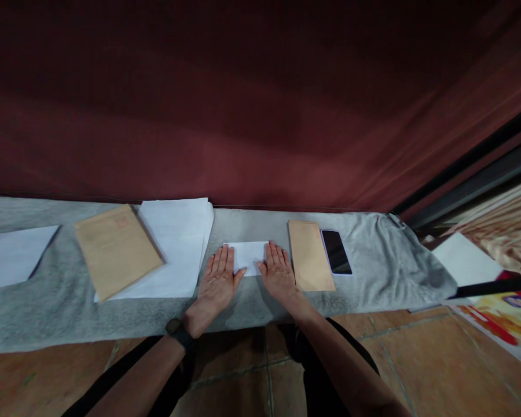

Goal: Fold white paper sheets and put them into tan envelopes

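Observation:
A small folded white sheet of paper (249, 259) lies flat on the grey cloth in front of me. My left hand (219, 275) rests palm down over its left end, fingers stretched out, a dark watch on that wrist. Over the right end lies my right hand (278, 272), also flat with its fingers extended. Both thumbs point inward across the paper, and its two ends are hidden under the hands. Just right of my right hand is a brown envelope (311, 258), with a phone (337, 252) beside it, dark screen up.
The grey cloth (243, 315) covers a narrow surface against a dark red fabric wall (252, 145). To the left, a stack of brown envelopes (117, 249) overlaps white sheets (180, 243). Another white sheet (15, 255) lies far left. A colourful printed box (503, 324) stands at the right.

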The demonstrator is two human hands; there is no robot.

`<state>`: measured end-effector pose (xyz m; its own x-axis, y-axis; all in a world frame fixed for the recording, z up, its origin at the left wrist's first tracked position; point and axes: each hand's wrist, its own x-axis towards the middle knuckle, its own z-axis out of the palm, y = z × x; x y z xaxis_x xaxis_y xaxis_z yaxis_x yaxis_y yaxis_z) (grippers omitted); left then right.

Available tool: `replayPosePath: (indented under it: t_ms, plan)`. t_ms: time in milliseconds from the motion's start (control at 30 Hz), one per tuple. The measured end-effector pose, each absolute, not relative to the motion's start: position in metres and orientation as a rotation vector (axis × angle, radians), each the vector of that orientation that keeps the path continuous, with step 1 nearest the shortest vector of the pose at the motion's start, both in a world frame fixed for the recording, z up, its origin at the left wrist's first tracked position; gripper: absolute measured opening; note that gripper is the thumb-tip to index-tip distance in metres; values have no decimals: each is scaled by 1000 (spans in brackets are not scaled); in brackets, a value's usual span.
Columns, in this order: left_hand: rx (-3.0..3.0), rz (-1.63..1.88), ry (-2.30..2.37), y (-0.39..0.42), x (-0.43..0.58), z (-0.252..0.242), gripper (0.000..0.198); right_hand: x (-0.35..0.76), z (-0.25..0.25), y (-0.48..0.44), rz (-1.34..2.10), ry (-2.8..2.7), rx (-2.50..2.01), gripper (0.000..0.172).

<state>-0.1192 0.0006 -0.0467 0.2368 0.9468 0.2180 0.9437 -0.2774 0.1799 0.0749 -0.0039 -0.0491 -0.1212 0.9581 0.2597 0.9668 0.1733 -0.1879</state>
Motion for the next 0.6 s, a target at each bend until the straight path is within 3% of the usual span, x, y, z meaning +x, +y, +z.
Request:
replayPosePath:
  t_ms: [233,600]
  plan:
    - [2459,595,1837,-2,-115,-44,64,78,-46,-4,25,-2079,-1871,56]
    - [2776,422,1319,-18,-94,-46,52,63,-37,-8,336,-2280,-1553,54]
